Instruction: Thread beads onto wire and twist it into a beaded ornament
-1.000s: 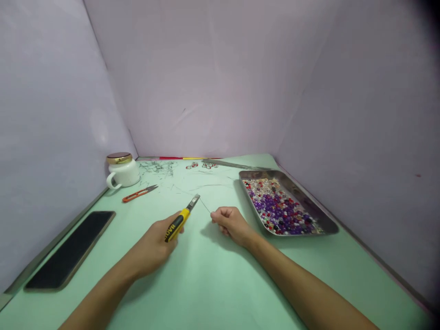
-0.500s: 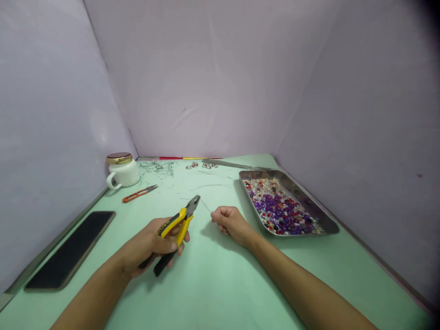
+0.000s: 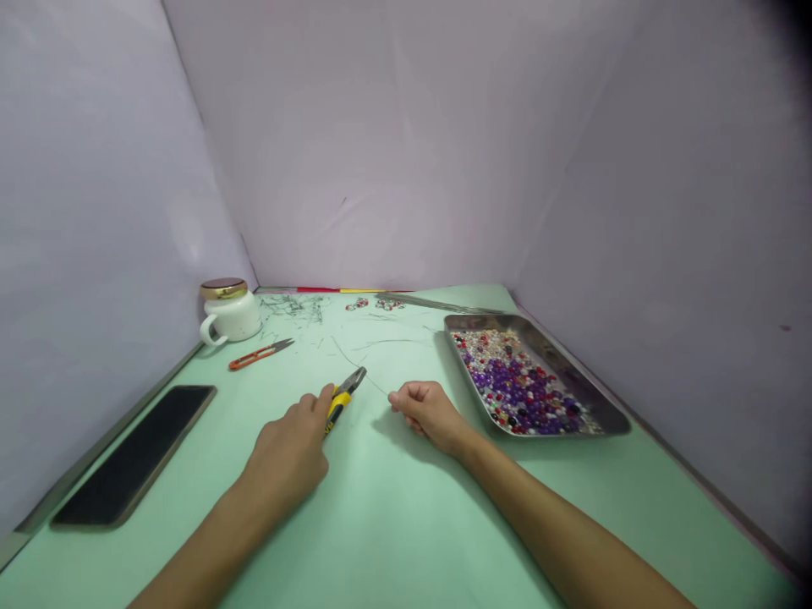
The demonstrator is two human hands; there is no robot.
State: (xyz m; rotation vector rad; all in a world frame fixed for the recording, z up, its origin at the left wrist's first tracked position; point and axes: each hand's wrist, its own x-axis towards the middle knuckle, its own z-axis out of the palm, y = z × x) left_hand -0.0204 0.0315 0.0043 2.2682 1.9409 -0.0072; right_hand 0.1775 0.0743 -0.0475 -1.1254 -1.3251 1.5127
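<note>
My left hand [image 3: 293, 452] is wrapped round yellow-and-black pliers [image 3: 342, 399], with its back turned up so that most of the handles are hidden. The metal jaws point up and to the right and meet a thin wire [image 3: 376, 386]. Part of that wire sticks out beyond the jaws toward the upper left. At its lower right end, my right hand [image 3: 428, 414] pinches the wire between thumb and forefinger, just above the green tabletop [image 3: 406, 524].
At right stands a metal tray [image 3: 609, 416] of mixed beads. Long wires [image 3: 437, 304], beaded pieces [image 3: 389, 304] and wire scraps [image 3: 295, 306] lie at the back. On the left are a lidded white mug [image 3: 234, 317], orange thread snips [image 3: 260, 354] and a phone [image 3: 136, 457].
My left hand has rolled over from palm up to back up, turning the pliers with it, and its grip has tightened. More wire now shows past the jaws. The right hand is nearly still.
</note>
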